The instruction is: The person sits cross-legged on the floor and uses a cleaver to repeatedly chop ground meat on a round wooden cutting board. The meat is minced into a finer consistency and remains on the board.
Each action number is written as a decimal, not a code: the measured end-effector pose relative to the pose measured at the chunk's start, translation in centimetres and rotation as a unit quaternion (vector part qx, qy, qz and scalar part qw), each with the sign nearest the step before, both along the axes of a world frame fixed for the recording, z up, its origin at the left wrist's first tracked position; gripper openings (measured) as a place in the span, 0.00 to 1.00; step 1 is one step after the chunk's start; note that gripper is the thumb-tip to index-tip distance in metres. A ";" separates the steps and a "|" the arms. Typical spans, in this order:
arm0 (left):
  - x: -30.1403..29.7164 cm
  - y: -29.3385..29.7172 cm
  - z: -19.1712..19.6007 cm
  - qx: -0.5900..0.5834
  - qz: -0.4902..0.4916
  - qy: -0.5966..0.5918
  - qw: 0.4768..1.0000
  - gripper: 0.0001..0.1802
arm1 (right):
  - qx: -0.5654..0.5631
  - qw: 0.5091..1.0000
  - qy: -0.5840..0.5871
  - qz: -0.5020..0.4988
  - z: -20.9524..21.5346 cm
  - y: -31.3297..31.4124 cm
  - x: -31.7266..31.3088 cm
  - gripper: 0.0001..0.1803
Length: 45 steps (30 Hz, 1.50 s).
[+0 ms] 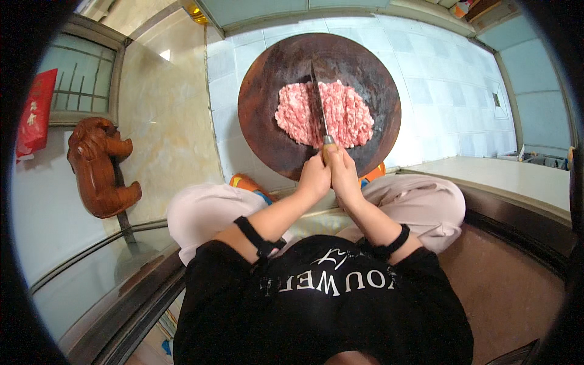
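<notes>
A spread of minced meat (350, 112), pink flecked with white, lies on a round dark wooden chopping board (267, 73). Across its middle stands a kitchen knife (319, 103), seen nearly spine-on, its tip pointing away from me past the meat's far edge. My right hand (344, 173) is closed round the knife's wooden handle at the board's near edge. Pressed beside it, my left hand (315, 176) is closed on the same handle, its fingers partly hidden. How deep the blade sits in the meat cannot be told.
The board rests low over a pale tiled floor (426, 91), between my knees. A carved brown wooden animal figure (100, 167) is at the left, with a red packet (38, 112) beyond it. At right runs a white ledge (486, 176).
</notes>
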<state>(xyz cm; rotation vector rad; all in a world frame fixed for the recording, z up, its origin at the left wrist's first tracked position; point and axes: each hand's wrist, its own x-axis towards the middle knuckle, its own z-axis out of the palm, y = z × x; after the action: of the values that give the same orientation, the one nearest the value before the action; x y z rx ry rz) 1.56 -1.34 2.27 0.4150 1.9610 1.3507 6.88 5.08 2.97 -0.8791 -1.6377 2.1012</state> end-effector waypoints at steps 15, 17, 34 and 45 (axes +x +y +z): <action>0.0 0.1 -0.7 0.014 0.009 0.007 1.000 0.21 | -0.003 0.999 -0.044 0.020 -0.2 0.3 0.0 0.14; 0.1 0.1 -0.6 0.018 0.010 0.022 1.000 0.21 | 0.011 0.999 -0.031 0.017 -0.2 0.3 0.1 0.15; 0.2 0.1 -0.4 0.017 0.022 0.044 0.999 0.20 | -0.016 1.000 -0.017 0.021 -0.3 0.3 0.0 0.12; 0.3 0.3 -0.2 -0.002 -0.035 0.046 0.998 0.18 | -0.043 0.999 -0.004 -0.020 -0.1 0.2 0.4 0.13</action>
<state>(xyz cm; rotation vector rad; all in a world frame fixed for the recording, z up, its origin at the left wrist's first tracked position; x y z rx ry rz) 1.81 -1.02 2.08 0.5487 2.0039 1.3038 7.24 5.28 2.91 -0.9404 -1.5305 2.1572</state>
